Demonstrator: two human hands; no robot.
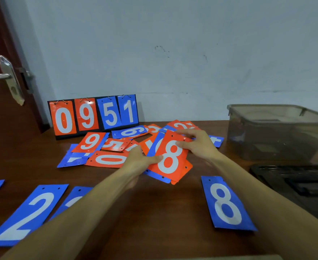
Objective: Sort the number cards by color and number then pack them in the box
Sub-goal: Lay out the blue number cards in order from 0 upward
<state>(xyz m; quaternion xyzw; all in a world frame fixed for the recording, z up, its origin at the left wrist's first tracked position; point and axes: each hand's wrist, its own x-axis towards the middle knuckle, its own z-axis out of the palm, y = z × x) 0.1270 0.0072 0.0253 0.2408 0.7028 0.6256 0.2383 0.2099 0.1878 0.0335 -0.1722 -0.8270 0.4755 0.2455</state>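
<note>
A small stack of cards topped by a red 8 card (170, 158) is held above the brown table (154, 212). My left hand (138, 162) grips the stack's left edge, thumb on the face. My right hand (197, 142) pinches its upper right corner. Behind them lies a loose pile of red and blue number cards (115, 145). A blue 8 card (226, 203) lies flat at the near right. A blue 2 card (26, 214) lies at the near left with another blue card (73, 198) beside it. The clear plastic box (278, 130) stands at the far right.
A flip scoreboard (93, 114) showing 0951 stands against the wall at the back left. The box's dark lid (295, 182) lies in front of the box at the right edge. A dark door with a metal handle (8, 77) is at the left.
</note>
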